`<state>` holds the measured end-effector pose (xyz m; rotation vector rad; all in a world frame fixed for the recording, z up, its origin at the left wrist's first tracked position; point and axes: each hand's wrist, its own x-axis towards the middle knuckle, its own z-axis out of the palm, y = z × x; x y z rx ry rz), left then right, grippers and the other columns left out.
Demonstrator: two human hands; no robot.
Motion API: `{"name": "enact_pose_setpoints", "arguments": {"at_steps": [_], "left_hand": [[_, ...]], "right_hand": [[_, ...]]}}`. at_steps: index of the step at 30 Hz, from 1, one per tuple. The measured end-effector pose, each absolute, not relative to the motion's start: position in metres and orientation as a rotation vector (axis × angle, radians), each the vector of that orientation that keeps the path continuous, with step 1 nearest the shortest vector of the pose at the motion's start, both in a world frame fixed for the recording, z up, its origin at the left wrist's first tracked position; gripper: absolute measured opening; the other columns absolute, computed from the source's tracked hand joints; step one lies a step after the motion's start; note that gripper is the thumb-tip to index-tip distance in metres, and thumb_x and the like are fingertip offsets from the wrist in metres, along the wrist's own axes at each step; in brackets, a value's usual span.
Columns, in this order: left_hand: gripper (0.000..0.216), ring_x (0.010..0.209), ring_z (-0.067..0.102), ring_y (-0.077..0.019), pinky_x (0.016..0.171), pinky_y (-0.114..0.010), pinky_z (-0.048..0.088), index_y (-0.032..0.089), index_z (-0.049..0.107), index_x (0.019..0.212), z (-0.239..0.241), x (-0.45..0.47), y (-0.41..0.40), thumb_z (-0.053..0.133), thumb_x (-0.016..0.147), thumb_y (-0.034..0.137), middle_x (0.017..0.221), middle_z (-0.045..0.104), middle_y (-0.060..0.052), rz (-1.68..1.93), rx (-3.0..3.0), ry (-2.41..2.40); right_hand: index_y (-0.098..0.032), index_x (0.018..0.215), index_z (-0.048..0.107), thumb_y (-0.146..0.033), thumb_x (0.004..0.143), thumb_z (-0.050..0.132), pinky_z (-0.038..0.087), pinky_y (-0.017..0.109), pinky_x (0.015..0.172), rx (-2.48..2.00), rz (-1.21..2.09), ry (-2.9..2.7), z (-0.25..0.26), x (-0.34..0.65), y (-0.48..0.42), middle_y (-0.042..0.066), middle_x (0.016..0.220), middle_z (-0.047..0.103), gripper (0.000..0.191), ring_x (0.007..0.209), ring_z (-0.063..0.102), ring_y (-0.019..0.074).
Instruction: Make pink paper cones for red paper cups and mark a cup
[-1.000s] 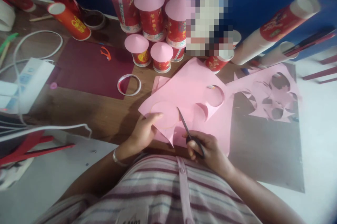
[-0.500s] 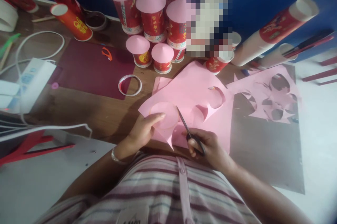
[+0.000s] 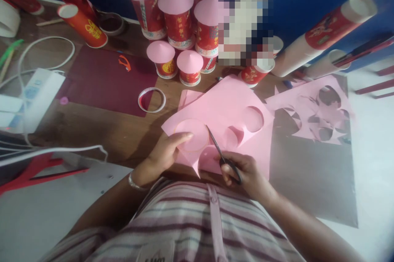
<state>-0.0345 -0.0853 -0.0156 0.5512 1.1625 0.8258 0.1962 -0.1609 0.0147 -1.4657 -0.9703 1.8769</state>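
My left hand (image 3: 168, 151) grips a pink paper sheet (image 3: 229, 94) at its near left side, thumb on top of a drawn circle (image 3: 197, 133) and the other fingers hidden beneath. My right hand (image 3: 241, 167) is closed round the dark handles of a pair of scissors (image 3: 226, 153). Their blades point up and left and meet the paper at the circle's right edge. Round holes are cut in the sheet right of the blades. A pointed strip of paper hangs down below the circle. More pink paper lies underneath.
Red cans with pink paper cones (image 3: 175, 1) stand along the back. Left of the paper lie a tape roll (image 3: 152, 100), a maroon sheet (image 3: 107, 75) and a white power strip (image 3: 37, 98). Cut pink scraps (image 3: 317, 110) lie right, on a grey mat (image 3: 310, 180). Tall tubes (image 3: 326, 32) stand behind.
The far part of the pink sheet has shifted slightly, and the hanging strip has swung a little left, showing more of the cut gap. My hands have hardly moved.
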Motion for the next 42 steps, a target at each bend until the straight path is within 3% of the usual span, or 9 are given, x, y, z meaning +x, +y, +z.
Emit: {"name": "enact_pose_setpoints", "arguments": {"at_steps": [9, 14, 22, 30, 42], "left_hand": [[0.031, 0.072, 0.071, -0.0182, 0.073, -0.031, 0.06, 0.014, 0.08, 0.083, 0.004, -0.031, -0.077, 0.094, 0.059, 0.027, 0.079, 0.078, -0.003, 0.732, 0.42, 1.096], [0.034, 0.077, 0.075, -0.0222, 0.076, -0.033, 0.062, 0.014, 0.08, 0.088, 0.004, -0.031, -0.075, 0.094, 0.059, 0.026, 0.077, 0.078, -0.004, 0.722, 0.435, 1.058], [0.033, 0.077, 0.074, -0.0208, 0.079, -0.032, 0.062, 0.011, 0.078, 0.084, 0.002, -0.033, -0.075, 0.095, 0.058, 0.025, 0.083, 0.08, -0.006, 0.72, 0.431, 1.076], [0.038, 0.078, 0.074, -0.0194, 0.075, -0.029, 0.062, 0.012, 0.079, 0.097, -0.001, -0.038, -0.075, 0.093, 0.064, 0.024, 0.088, 0.08, -0.006, 0.667, 0.478, 1.013], [0.04, 0.084, 0.075, -0.0234, 0.079, -0.033, 0.062, 0.014, 0.077, 0.102, -0.002, -0.042, -0.071, 0.091, 0.067, 0.028, 0.092, 0.08, -0.008, 0.643, 0.595, 1.0]], "right_hand": [[-0.017, 0.091, 0.07, -0.063, 0.082, 0.078, 0.045, 0.027, 0.05, -1.424, 1.887, -0.977, 0.018, 0.196, -0.157, -0.003, 0.057, 0.057, 0.048, 0.05, 0.052, 0.0115], [-0.017, 0.085, 0.07, -0.06, 0.085, 0.078, 0.046, 0.025, 0.051, -1.394, 1.871, -1.0, 0.018, 0.197, -0.159, -0.003, 0.056, 0.056, 0.044, 0.05, 0.051, 0.0103], [-0.014, 0.106, 0.075, -0.061, 0.085, 0.077, 0.045, 0.027, 0.05, -1.406, 1.866, -0.985, 0.013, 0.198, -0.163, -0.003, 0.056, 0.057, 0.051, 0.049, 0.052, 0.0113], [-0.014, 0.111, 0.076, -0.058, 0.085, 0.078, 0.046, 0.025, 0.051, -1.376, 1.87, -1.004, 0.013, 0.198, -0.162, -0.004, 0.057, 0.056, 0.052, 0.05, 0.05, 0.0099], [-0.014, 0.093, 0.074, -0.056, 0.083, 0.079, 0.045, 0.025, 0.052, -1.426, 1.903, -1.008, 0.019, 0.201, -0.159, -0.004, 0.055, 0.054, 0.043, 0.049, 0.048, 0.009]]}}
